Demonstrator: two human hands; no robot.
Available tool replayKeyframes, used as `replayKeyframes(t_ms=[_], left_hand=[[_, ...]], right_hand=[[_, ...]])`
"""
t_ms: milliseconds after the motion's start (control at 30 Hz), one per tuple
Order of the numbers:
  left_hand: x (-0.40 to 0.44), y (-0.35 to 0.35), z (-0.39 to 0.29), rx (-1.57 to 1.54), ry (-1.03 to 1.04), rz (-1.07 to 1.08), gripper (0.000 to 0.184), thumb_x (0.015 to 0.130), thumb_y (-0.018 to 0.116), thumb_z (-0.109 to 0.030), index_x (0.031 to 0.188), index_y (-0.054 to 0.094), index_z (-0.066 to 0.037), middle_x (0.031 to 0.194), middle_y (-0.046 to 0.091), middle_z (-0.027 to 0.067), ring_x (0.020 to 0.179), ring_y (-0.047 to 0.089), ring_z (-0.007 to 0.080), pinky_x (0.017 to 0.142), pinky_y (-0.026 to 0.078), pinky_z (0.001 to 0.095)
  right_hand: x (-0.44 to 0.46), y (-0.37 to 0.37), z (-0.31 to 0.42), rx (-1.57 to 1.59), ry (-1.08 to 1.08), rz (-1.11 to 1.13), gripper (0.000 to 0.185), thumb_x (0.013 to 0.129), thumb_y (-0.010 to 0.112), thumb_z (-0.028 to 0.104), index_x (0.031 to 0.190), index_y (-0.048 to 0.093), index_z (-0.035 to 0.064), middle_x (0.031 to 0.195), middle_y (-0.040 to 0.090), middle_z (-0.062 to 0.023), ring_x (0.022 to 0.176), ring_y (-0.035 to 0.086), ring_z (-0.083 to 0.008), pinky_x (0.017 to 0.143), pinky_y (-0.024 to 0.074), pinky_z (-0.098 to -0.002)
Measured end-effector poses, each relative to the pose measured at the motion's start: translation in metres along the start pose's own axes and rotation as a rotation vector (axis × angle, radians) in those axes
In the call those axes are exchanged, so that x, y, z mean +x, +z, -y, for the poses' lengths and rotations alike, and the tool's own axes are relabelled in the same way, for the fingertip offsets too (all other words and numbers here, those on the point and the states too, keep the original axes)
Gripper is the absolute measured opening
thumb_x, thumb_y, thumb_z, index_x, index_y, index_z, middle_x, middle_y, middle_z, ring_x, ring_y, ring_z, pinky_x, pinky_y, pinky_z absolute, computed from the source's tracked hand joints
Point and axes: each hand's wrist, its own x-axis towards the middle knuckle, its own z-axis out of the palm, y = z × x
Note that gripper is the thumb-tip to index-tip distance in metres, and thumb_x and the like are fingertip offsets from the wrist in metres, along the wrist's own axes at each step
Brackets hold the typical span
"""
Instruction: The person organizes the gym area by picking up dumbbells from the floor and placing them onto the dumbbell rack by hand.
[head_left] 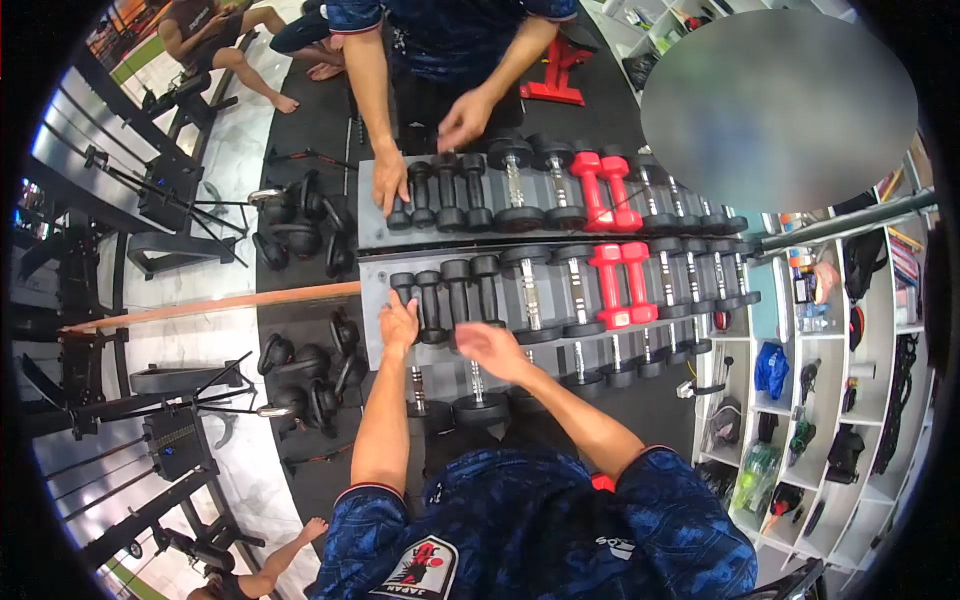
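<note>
A row of dumbbells lies on the upper tier of a grey rack in front of me. My left hand [398, 322] is at the left end, its fingers closed around the near end of the smallest black dumbbell [403, 283]. My right hand [492, 352] hovers at the rack's front edge, fingers stretched out and slightly blurred, holding nothing. It is nearest a pair of longer black dumbbells, one of them the right-hand black dumbbell [487, 290]. Another small black dumbbell [430, 305] lies just right of my left hand.
Chrome-handled dumbbells [530, 290] and red dumbbells [610, 290] continue rightward, with more on a lower tier. A mirror behind reflects the rack and me. Kettlebells [310, 375] stand on the left floor, near gym machines and a seated person [245, 575]. White shelves [780, 410] are at right.
</note>
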Motion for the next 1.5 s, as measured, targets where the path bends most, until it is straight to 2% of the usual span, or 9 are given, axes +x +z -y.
replayKeyframes(t_ms=[100, 233, 467, 867, 900, 1033, 1067, 1233, 1500], left_hand=[[0.002, 0.003, 0.001, -0.024, -0.007, -0.002, 0.064, 0.090, 0.053, -0.040, 0.137, 0.036, -0.001, 0.109, 0.055, 0.0328, 0.104, 0.052, 0.0485, 0.090, 0.042, 0.0502], [0.007, 0.009, 0.011, -0.031, 0.046, -0.005, 0.062, 0.090, 0.052, -0.042, 0.134, 0.038, 0.000, 0.108, 0.055, 0.0340, 0.104, 0.052, 0.0484, 0.090, 0.041, 0.0517], [0.004, 0.005, 0.014, 0.089, 0.132, -0.051, 0.064, 0.092, 0.045, -0.049, 0.126, 0.049, 0.005, 0.106, 0.060, 0.0332, 0.101, 0.057, 0.0467, 0.090, 0.043, 0.0486], [-0.042, 0.028, 0.046, 0.796, 0.010, -0.536, 0.060, 0.082, 0.050, -0.059, 0.118, 0.053, -0.011, 0.105, 0.051, 0.0195, 0.096, 0.052, 0.0380, 0.067, 0.046, 0.0515], [-0.016, 0.053, 0.107, 1.081, 0.260, -0.975, 0.059, 0.082, 0.054, -0.057, 0.118, 0.052, -0.010, 0.107, 0.051, 0.0188, 0.100, 0.050, 0.0386, 0.070, 0.046, 0.0522], [-0.100, 0.043, 0.046, 0.938, 0.122, -0.833, 0.064, 0.083, 0.052, -0.056, 0.124, 0.050, -0.007, 0.112, 0.052, 0.0199, 0.097, 0.054, 0.0351, 0.072, 0.047, 0.0452], [-0.131, 0.042, 0.028, 1.186, 0.506, -1.205, 0.067, 0.084, 0.049, -0.053, 0.127, 0.047, -0.002, 0.116, 0.052, 0.0209, 0.095, 0.055, 0.0339, 0.070, 0.047, 0.0417], [-0.223, 0.064, -0.064, 0.822, 0.036, -0.637, 0.052, 0.079, 0.060, -0.034, 0.119, 0.046, -0.005, 0.111, 0.048, 0.0174, 0.099, 0.051, 0.0331, 0.071, 0.044, 0.0436], [-0.356, 0.214, -0.154, 0.454, 0.426, -0.050, 0.048, 0.075, 0.064, -0.023, 0.118, 0.046, -0.007, 0.111, 0.048, 0.0195, 0.106, 0.047, 0.0381, 0.084, 0.041, 0.0511]], right_hand=[[-0.095, -0.041, 0.085, 0.348, 0.259, 0.428, 0.034, 0.082, 0.069, 0.010, 0.114, 0.061, 0.0011, 0.108, 0.064, -0.0085, 0.101, 0.059, -0.0158, 0.085, 0.0492, -0.0307], [-0.184, -0.062, 0.187, 0.666, -0.596, 0.996, 0.041, 0.077, 0.074, 0.031, 0.102, 0.065, -0.0009, 0.111, 0.063, -0.0149, 0.105, 0.057, -0.0355, 0.088, 0.0455, -0.0450], [-0.298, -0.094, 0.235, 0.570, -0.514, -0.302, 0.011, 0.083, 0.054, -0.008, 0.085, 0.059, 0.0006, 0.082, 0.066, -0.0097, 0.078, 0.065, -0.0219, 0.070, 0.0525, -0.0301], [-0.390, -0.102, 0.232, 1.158, -0.762, -0.076, 0.007, 0.079, 0.059, -0.006, 0.083, 0.057, -0.0001, 0.084, 0.059, -0.0065, 0.075, 0.056, -0.0109, 0.063, 0.0452, -0.0248], [-0.402, -0.107, 0.225, 1.134, -0.769, -0.092, 0.005, 0.079, 0.060, -0.002, 0.081, 0.056, 0.0007, 0.080, 0.056, -0.0054, 0.071, 0.053, -0.0107, 0.061, 0.0426, -0.0249], [-0.454, -0.136, 0.201, 1.108, -0.788, -0.139, 0.011, 0.079, 0.061, 0.007, 0.075, 0.052, 0.0018, 0.070, 0.052, -0.0040, 0.061, 0.047, -0.0112, 0.055, 0.0366, -0.0251], [-0.470, -0.151, 0.197, 1.087, -0.787, -0.160, 0.013, 0.079, 0.061, 0.007, 0.074, 0.052, 0.0010, 0.069, 0.052, -0.0048, 0.060, 0.047, -0.0119, 0.055, 0.0363, -0.0253], [-0.535, -0.175, 0.181, 1.075, -0.830, -0.636, 0.012, 0.084, 0.057, 0.006, 0.076, 0.053, -0.0028, 0.067, 0.055, -0.0099, 0.055, 0.049, -0.0155, 0.052, 0.0403, -0.0287], [-0.616, -0.172, 0.176, 1.020, -0.887, -1.320, 0.020, 0.086, 0.061, 0.012, 0.076, 0.054, -0.0037, 0.063, 0.052, -0.0137, 0.053, 0.053, -0.0230, 0.045, 0.0361, -0.0375]])
